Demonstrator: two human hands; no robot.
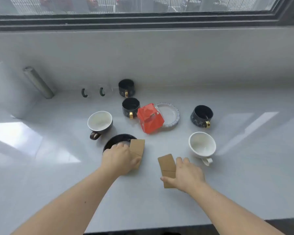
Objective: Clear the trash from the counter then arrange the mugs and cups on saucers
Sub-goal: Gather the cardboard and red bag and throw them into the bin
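Observation:
Two brown cardboard pieces lie near the counter's front. My left hand [119,158] grips the left cardboard piece [137,147], which overlaps a black saucer [112,142]. My right hand [187,175] grips the right cardboard piece [167,165]. A red plastic wrapper [150,118] rests partly on a clear glass saucer [171,114]. Three dark mugs with gold handles stand behind: the back one [126,88], the middle one [130,107], the right one [201,116]. A grey cup with a white inside [100,123] stands left; a white cup [202,145] stands right.
Two clear glass cups with green handles [92,93] stand at the back by the wall. A metal pipe [38,82] leans in the back left corner. The white counter [244,158] ends at a dark front edge; a window runs along the back.

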